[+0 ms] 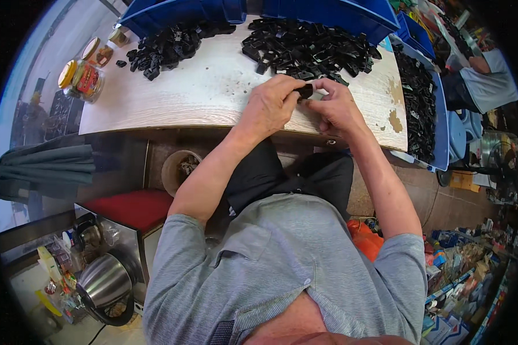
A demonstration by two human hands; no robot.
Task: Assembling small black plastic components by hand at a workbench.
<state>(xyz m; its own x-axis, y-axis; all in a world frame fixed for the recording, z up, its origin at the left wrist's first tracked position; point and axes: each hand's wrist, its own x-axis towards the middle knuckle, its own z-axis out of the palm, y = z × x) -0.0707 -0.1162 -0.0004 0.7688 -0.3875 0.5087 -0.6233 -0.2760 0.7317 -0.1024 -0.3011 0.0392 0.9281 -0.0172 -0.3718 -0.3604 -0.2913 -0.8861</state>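
A: Where was the part [306, 91] located?

B: Between the fingertips of both hands, over the near portion of the table [172, 95], just in front of the larger pile [311, 49]. It was black and small; its detail was hidden by the fingers.

A: State of the hands?

B: The left hand [269, 104] gripped the part's left end, fingers bent over it. The right hand [336, 107] pinched at its right side with thumb and index finger. The hands were close together; whether they touched each other could not be told.

A: Surroundings?

B: A smaller pile [166, 49] of black pieces lay to the left of the larger one. Blue bins [334, 14] stood behind both piles. A crate [441, 118] filled with black pieces stood beside the table's right edge. A yellow-lidded jar [86, 80] stood near its left end.
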